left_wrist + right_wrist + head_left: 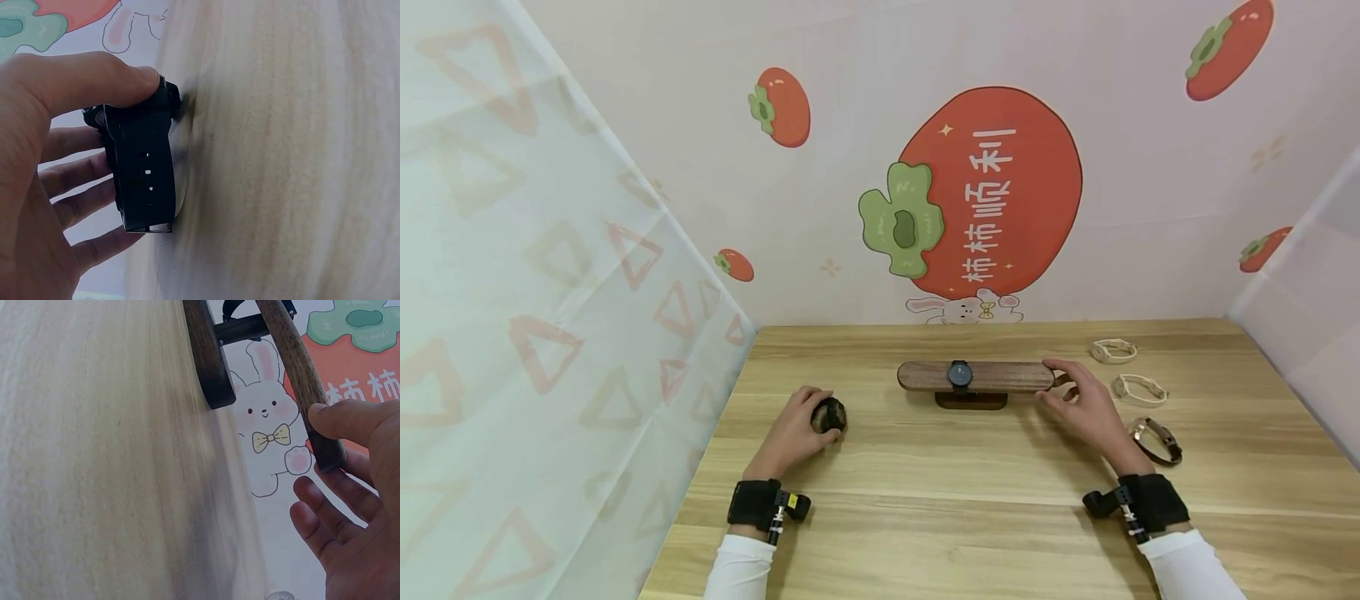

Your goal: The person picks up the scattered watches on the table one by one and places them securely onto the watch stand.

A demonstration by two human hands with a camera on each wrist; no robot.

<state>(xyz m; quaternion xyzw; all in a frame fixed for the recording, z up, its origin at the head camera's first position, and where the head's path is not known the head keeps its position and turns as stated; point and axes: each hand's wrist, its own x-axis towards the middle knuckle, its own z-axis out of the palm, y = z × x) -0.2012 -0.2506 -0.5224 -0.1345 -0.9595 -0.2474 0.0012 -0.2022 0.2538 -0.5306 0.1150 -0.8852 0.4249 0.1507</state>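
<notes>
At the left of the table my left hand (792, 432) grips a black watch (830, 415). The left wrist view shows its holed black strap (145, 169) and buckle, with the thumb on the near side and the fingers behind; its dial is hidden there. My right hand (1086, 415) pinches the right end of a wooden watch stand (1007, 377), thumb in front. The stand's bar lies level above a short dark base (972, 402). A black round-faced watch (959, 374) is strapped around the bar, left of its middle.
Right of my right hand lie two white watches (1113, 351) (1141, 389) and a dark-strapped watch (1163, 443), in a row towards me. Behind the wooden table (925, 517) hangs a cloth printed with persimmons (1037, 192). Patterned cloth (625, 350) bounds the left side.
</notes>
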